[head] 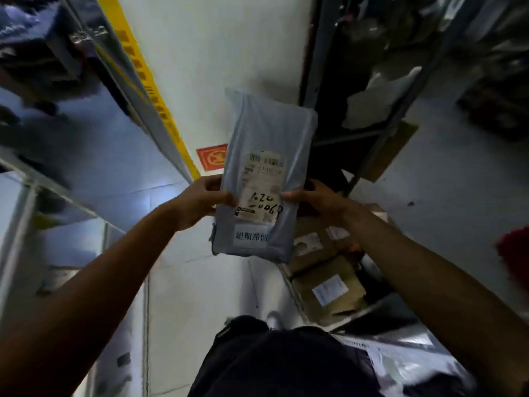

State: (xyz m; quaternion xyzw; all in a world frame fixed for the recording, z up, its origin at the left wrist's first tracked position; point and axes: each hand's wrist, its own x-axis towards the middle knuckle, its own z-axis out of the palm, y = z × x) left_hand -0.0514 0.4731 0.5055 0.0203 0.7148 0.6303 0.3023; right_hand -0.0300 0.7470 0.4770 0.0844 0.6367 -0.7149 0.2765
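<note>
Your left hand (pixel 200 203) and right hand (pixel 317 200) gripping grey parcel (pixel 266 156): fingertips of both hiding behind it, only thumbs showing in front. Label (pixel 263 190) between thumbs blurring; print too small to read, handwritten digits only partly legible. Red sign (pixel 213 157) just above left fingers lying half covered by parcel. Cardboard boxes (pixel 329 287) below right fingers partly hiding under parcel and forearm. Shelves (pixel 43 67) far left of left fingers showing only as blur. Red thing (pixel 515 253) well right of right fingers getting cut by picture's edge.

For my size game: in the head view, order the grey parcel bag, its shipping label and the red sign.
Grey parcel bag
Shipping label
Red sign: farther away and partly hidden, so unsure.
</note>
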